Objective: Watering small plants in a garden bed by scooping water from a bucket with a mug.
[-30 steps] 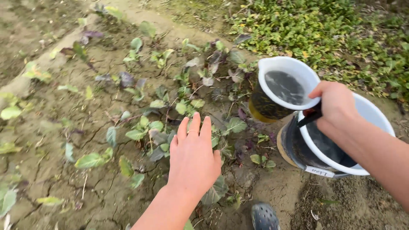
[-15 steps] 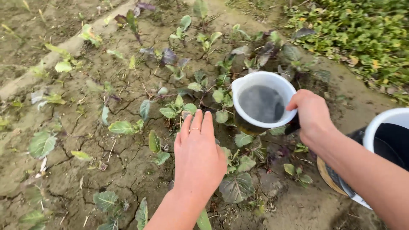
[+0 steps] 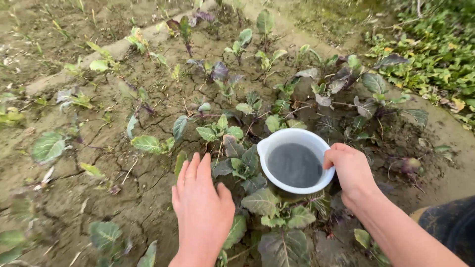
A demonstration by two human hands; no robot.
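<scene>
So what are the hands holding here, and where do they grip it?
The right hand holds a white jug of dark water by its handle side. The left hand holds nothing, spread above the seedlings.

The jug [image 3: 295,161] in the right hand [image 3: 349,170] is now lower and further left, over the seedlings [image 3: 237,158], away from the bucket [image 3: 445,227], which sits mostly out of view. The left hand [image 3: 202,210] is lower and further left too.

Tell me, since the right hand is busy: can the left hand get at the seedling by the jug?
Probably yes. The left hand hovers open beside the seedling, with only low leaves between. The right hand holds the jug off to the side.
</scene>
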